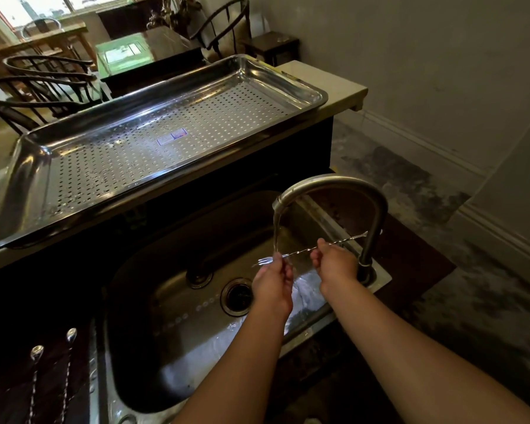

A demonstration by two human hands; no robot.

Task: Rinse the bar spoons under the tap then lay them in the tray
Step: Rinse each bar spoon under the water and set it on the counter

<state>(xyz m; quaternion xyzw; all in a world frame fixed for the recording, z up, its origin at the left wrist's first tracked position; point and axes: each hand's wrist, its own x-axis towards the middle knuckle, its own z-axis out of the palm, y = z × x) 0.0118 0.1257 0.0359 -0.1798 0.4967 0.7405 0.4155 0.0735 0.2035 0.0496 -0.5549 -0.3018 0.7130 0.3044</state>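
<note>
I hold one twisted-stem bar spoon [300, 250] level over the steel sink [172, 270], under the running tap [334, 191]. My left hand [273, 283] pinches it near its forked end, where the water stream strikes. My right hand [334, 264] grips the stem further right, and the far tip pokes out past the tap's neck. A perforated steel tray [153, 142] lies on the raised counter behind the sink, with nothing in it. Three more bar spoons [36, 362] rest on a dark mat at the lower left.
The sink drain [237, 296] sits left of my hands. Dark wooden chairs [43, 81] and a table stand beyond the counter. Worn floor and a skirting board [441, 154] run along the wall at right.
</note>
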